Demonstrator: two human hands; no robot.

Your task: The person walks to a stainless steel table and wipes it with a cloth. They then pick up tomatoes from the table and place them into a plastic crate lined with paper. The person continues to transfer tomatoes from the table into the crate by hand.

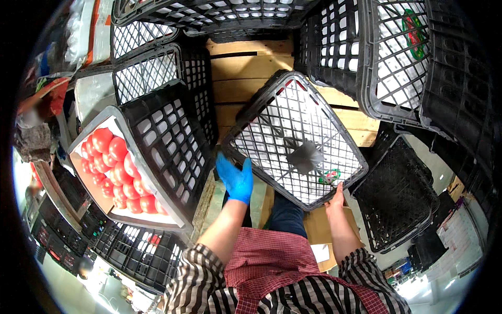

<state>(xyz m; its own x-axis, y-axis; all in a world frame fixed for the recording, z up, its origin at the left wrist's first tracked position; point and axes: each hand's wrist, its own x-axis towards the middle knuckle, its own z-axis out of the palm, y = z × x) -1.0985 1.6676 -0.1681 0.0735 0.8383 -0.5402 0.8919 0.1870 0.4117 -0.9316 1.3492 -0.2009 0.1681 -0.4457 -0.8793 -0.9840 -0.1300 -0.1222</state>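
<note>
A black plastic crate (257,163), its lattice side facing up and white lining showing through, lies tilted between my two hands. My left hand (235,178), in a blue glove, is at the crate's left corner with the fingers extended; whether it grips the rim is unclear. My bare right hand (336,198) has hold of the crate's near right edge, its fingers partly hidden beneath. A green and red label shows through the lattice near that hand. Left of my gloved hand stands another black crate (172,137) of red tomatoes (117,172), lined in white.
Wooden pallet boards (251,68) lie beyond the held crate. Lined black crates stand at the back left (149,76) and back right (368,59). A dark crate (396,196) is at the right, and cardboard (321,227) lies below my right hand.
</note>
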